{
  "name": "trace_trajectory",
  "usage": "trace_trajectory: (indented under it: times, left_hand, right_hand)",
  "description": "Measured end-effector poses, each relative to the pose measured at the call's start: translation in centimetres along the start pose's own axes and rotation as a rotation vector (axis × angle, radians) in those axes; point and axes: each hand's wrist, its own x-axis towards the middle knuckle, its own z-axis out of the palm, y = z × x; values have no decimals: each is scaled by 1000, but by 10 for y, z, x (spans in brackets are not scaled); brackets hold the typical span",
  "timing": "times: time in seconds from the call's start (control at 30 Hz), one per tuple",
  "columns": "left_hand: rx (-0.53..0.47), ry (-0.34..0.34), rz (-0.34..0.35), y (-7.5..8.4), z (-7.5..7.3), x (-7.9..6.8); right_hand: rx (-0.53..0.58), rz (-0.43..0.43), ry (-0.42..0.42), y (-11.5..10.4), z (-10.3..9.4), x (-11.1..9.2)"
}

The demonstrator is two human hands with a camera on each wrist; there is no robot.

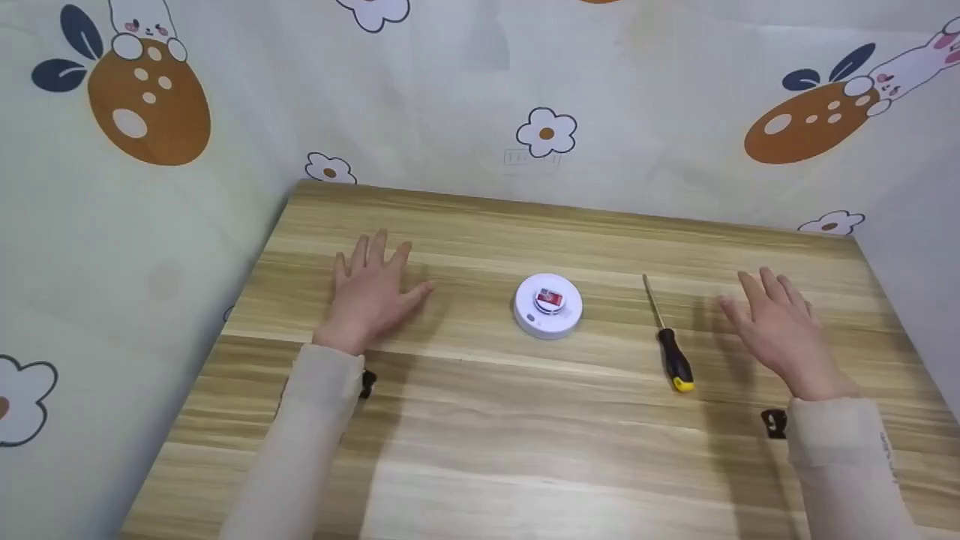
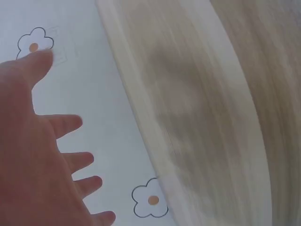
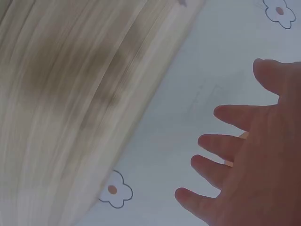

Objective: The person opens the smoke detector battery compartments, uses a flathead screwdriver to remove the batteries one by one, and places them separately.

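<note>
My left hand (image 1: 369, 298) is spread over the left part of the wooden table, fingers straight and apart, holding nothing. In the left wrist view the same hand (image 2: 37, 155) shows all its fingers extended. My right hand (image 1: 784, 334) hovers over the right side, also spread and holding nothing; its extended fingers (image 3: 216, 146) show in the right wrist view. Between the hands sits a round white device (image 1: 547, 319) with a small red-labelled disc (image 1: 550, 298) on top. Nearer my right hand lies a screwdriver (image 1: 676, 360), with a black and yellow handle and its shaft pointing to the back.
The wooden table (image 1: 525, 420) meets a wall covering (image 1: 435, 112) with flowers and rabbits along its back and left edges. A pale wall (image 1: 922, 202) borders it on the right. Dark strap pieces (image 1: 774, 424) show beside both wrists.
</note>
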Motion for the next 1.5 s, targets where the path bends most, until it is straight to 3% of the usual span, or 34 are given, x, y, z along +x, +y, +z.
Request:
trace_trajectory:
  times: [0.23,0.4,0.53,0.7,1.0,1.33,1.43,1.5]
  left_hand:
    - [-90,52,93,34,11,6]
    - [-174,18,146,71,25,12]
    - [-241,-5,188,96,39,14]
    - [-351,3,254,115,64,10]
    - [-610,88,204,124,96,4]
    - [-1022,67,103,107,115,1]
    - [-1073,37,100,105,119,1]
    - [-1052,20,104,104,120,1]
  right_hand:
    - [156,-79,138,-29,17,4]
    - [309,-84,195,-52,35,-1]
    - [459,-60,207,-67,46,-1]
    - [646,-6,185,-80,61,-1]
    - [817,35,199,-107,84,7]
    - [1176,103,86,-121,104,12]
    - [1207,93,53,-122,110,12]
    - [1212,89,37,-124,113,12]
